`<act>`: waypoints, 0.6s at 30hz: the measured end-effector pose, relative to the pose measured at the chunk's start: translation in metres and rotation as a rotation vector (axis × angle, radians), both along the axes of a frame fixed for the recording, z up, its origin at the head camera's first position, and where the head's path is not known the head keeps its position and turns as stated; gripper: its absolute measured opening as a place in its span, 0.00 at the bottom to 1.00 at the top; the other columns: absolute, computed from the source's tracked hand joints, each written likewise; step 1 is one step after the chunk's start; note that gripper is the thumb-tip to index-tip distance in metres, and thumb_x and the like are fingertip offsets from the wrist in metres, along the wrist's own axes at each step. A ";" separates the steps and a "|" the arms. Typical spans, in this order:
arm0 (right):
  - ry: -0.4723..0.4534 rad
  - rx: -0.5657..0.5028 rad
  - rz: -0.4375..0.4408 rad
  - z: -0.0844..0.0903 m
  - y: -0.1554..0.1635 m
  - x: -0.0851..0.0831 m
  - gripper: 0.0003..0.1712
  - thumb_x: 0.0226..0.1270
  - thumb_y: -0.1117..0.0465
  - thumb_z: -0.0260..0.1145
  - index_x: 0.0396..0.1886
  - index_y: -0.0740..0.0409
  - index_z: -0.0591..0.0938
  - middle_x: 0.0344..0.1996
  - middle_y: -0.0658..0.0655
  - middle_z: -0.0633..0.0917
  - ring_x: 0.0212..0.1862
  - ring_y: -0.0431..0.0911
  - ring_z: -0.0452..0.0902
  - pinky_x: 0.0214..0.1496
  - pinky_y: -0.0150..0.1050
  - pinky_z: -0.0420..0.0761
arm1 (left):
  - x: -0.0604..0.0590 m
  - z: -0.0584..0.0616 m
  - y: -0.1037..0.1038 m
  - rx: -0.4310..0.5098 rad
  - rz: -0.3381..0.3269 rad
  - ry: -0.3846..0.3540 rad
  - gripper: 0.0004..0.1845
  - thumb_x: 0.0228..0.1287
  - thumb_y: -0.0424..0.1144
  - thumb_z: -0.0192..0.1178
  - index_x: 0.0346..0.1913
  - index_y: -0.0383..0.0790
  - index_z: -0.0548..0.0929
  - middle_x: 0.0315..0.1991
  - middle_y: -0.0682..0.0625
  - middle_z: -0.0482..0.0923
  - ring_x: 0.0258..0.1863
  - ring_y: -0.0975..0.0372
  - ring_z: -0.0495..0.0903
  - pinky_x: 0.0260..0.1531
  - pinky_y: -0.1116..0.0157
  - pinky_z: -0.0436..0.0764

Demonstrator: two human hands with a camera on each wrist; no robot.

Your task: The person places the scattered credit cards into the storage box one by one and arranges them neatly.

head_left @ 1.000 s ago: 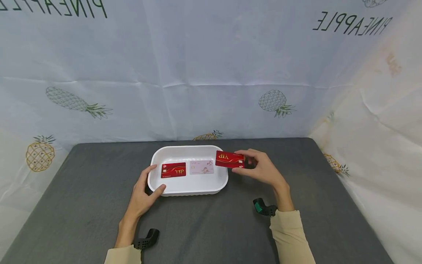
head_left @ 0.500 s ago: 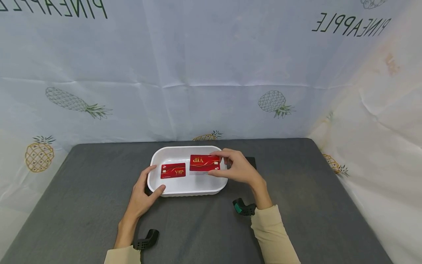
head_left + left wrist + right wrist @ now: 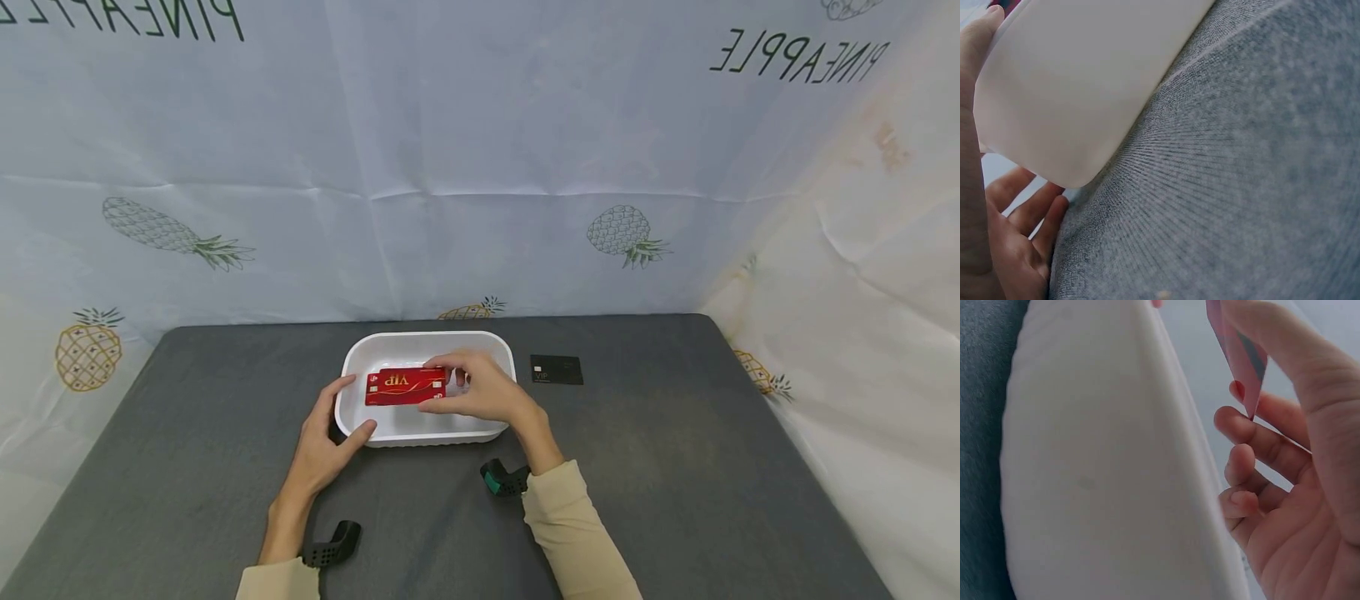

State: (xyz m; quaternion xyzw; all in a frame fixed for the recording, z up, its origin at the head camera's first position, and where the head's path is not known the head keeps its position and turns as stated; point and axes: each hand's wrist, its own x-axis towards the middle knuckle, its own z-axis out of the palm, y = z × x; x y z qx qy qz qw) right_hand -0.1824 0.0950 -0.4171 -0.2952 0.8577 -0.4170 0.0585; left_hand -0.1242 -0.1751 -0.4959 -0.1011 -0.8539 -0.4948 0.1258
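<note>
right hand [image 3: 483,392] carried red card [image 3: 408,384] leftward over the tray [image 3: 420,343]

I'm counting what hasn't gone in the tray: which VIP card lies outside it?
The black VIP card, lying flat on the grey table right of the white tray; the red one is over the tray.
</note>
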 end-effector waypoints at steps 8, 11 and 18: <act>-0.092 0.020 -0.006 -0.013 -0.017 -0.002 0.31 0.56 0.53 0.80 0.59 0.55 0.85 0.47 0.51 0.88 0.40 0.44 0.76 0.39 0.30 0.77 | -0.001 0.000 -0.001 0.008 -0.008 0.000 0.39 0.59 0.35 0.69 0.74 0.44 0.67 0.68 0.40 0.73 0.55 0.74 0.70 0.54 0.83 0.68; -0.114 0.052 -0.021 -0.018 -0.024 0.000 0.32 0.56 0.51 0.80 0.60 0.54 0.84 0.48 0.51 0.88 0.40 0.44 0.76 0.39 0.29 0.76 | -0.001 0.000 -0.001 0.002 -0.007 -0.001 0.39 0.59 0.35 0.69 0.74 0.44 0.67 0.68 0.40 0.74 0.55 0.69 0.71 0.54 0.80 0.70; -0.173 0.089 -0.051 -0.027 -0.035 0.001 0.34 0.54 0.50 0.81 0.61 0.54 0.84 0.48 0.52 0.87 0.37 0.40 0.75 0.36 0.29 0.76 | -0.001 0.000 -0.001 -0.007 0.002 -0.032 0.39 0.60 0.37 0.68 0.74 0.45 0.66 0.70 0.40 0.72 0.59 0.61 0.71 0.57 0.79 0.65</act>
